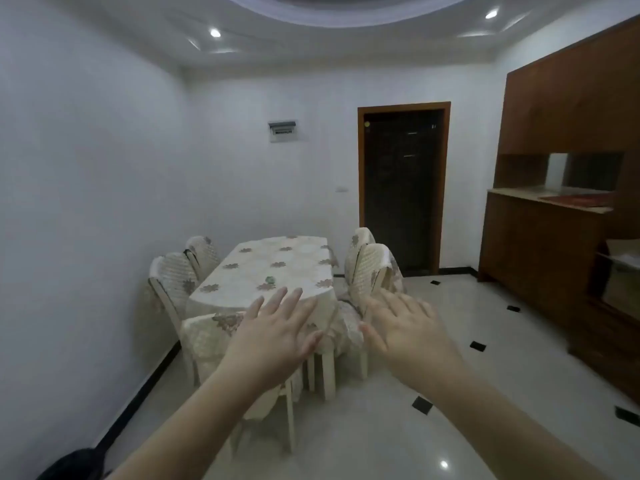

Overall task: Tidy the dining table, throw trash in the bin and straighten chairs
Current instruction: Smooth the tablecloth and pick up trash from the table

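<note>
1. Both our hands are out in front, fingers straight and spread, holding nothing: left hand (277, 332), right hand (405, 329).
2. Dining table (273, 268) lies dead ahead, beyond the hands, well apart from them. Its long axis runs away from us.
3. One small green-ish scrap (269, 279) sits on the cloth near our end, just past the left fingertips in view. We judge the left hand nearer.
4. Near chair (207, 332) stands between us and the table, partly behind the left hand.
5. Dark object (78, 465) bottom-left is cut off by the frame; possibly the bin, can't confirm.
6. Scrap too small and blurred to identify.
</note>
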`<state>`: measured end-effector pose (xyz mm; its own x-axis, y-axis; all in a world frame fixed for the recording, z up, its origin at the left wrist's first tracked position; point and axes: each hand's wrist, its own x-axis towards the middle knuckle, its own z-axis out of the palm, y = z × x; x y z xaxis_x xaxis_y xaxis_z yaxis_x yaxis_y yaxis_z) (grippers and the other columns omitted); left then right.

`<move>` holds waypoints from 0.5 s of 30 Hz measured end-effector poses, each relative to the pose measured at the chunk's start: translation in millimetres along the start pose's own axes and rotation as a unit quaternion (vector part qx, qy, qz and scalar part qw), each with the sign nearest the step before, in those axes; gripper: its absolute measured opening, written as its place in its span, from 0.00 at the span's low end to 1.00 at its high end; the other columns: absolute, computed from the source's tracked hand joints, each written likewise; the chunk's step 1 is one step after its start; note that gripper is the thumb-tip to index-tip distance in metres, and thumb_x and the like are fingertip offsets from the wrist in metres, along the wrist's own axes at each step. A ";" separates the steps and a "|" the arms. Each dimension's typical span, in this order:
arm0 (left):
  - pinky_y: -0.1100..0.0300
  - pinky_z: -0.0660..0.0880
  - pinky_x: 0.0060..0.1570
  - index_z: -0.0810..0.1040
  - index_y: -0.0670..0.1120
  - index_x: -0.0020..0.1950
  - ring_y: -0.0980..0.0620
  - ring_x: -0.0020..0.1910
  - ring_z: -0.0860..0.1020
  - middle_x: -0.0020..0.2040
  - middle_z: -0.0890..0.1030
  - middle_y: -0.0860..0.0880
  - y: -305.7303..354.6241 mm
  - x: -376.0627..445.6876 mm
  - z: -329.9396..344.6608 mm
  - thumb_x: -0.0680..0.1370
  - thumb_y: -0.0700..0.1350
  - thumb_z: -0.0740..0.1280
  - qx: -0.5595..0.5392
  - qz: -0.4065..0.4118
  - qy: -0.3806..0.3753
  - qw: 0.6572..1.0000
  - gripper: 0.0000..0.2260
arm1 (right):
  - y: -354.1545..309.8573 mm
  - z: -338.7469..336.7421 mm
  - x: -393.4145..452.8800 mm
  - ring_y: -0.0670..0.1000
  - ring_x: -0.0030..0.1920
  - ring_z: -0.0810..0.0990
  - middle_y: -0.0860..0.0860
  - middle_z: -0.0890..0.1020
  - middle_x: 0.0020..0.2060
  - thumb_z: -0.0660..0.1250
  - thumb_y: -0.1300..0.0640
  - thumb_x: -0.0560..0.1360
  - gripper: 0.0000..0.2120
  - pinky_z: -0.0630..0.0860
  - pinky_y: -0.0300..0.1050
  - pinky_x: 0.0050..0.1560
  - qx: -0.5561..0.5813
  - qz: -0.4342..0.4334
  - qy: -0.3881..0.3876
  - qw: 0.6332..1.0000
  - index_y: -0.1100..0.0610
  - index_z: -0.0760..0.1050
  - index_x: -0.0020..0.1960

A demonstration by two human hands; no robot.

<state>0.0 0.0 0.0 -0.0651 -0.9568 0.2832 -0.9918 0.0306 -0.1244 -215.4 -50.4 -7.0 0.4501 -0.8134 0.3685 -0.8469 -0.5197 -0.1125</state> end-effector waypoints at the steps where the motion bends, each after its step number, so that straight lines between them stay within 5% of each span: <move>1: 0.49 0.41 0.74 0.42 0.57 0.77 0.53 0.76 0.39 0.78 0.42 0.53 6.3 9.7 4.0 0.76 0.65 0.37 0.005 0.005 -0.005 1.000 0.30 | 15.1 2.5 1.1 0.49 0.75 0.52 0.48 0.56 0.76 0.39 0.36 0.78 0.29 0.47 0.50 0.73 -0.005 0.006 -0.010 1.000 0.44 0.50 0.76; 6: 0.50 0.39 0.74 0.40 0.58 0.77 0.53 0.76 0.38 0.78 0.42 0.53 35.5 51.1 31.2 0.74 0.68 0.34 0.021 0.012 0.015 1.000 0.32 | 89.8 24.2 15.5 0.51 0.75 0.55 0.50 0.58 0.76 0.37 0.35 0.77 0.31 0.52 0.51 0.73 -0.046 0.003 0.008 0.999 0.46 0.48 0.76; 10: 0.49 0.42 0.74 0.44 0.59 0.77 0.51 0.77 0.41 0.78 0.45 0.54 51.0 77.0 53.6 0.72 0.68 0.32 0.019 -0.015 0.037 0.999 0.34 | 125.5 37.8 30.7 0.54 0.73 0.62 0.52 0.64 0.74 0.37 0.36 0.76 0.32 0.57 0.53 0.71 -0.062 0.007 -0.024 0.998 0.48 0.56 0.75; 13: 0.48 0.51 0.73 0.54 0.58 0.76 0.50 0.77 0.51 0.78 0.54 0.52 54.4 99.2 71.2 0.75 0.68 0.38 0.015 -0.031 0.016 0.999 0.32 | 133.7 50.9 42.7 0.56 0.68 0.69 0.53 0.71 0.69 0.43 0.36 0.77 0.30 0.64 0.56 0.67 -0.050 0.037 -0.012 0.998 0.49 0.66 0.71; 15: 0.46 0.59 0.71 0.63 0.55 0.74 0.47 0.75 0.60 0.75 0.64 0.49 55.0 114.0 85.8 0.76 0.67 0.42 0.016 -0.050 -0.006 0.999 0.31 | 135.0 63.5 54.7 0.55 0.70 0.65 0.52 0.67 0.72 0.42 0.35 0.77 0.30 0.59 0.56 0.69 -0.037 0.039 -0.021 0.998 0.48 0.62 0.73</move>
<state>-52.5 -132.2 -56.1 0.0356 -0.9583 0.2835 -0.9891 -0.0743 -0.1268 -287.1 -181.6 -60.6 0.3931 -0.8614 0.3216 -0.8973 -0.4358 -0.0703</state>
